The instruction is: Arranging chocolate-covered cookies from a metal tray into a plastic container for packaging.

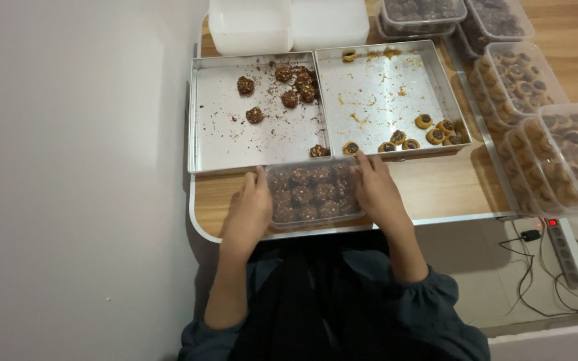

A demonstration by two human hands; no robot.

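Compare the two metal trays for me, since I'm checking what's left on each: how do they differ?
The left tray holds dark, nut-crusted round cookies, mostly near its upper right; the right tray holds golden cookies with dark centres, lined along its near edge. The left tray is strewn with dark crumbs, the right tray with pale golden ones. Both are shallow, square, silvery and mostly bare, side by side on the wooden table.

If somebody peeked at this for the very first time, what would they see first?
Probably the two shiny metal trays side by side: the left tray with dark chocolate cookies, the right tray with golden ones near its front. Just below, the left hand and right hand grip a clear box of dark cookies.
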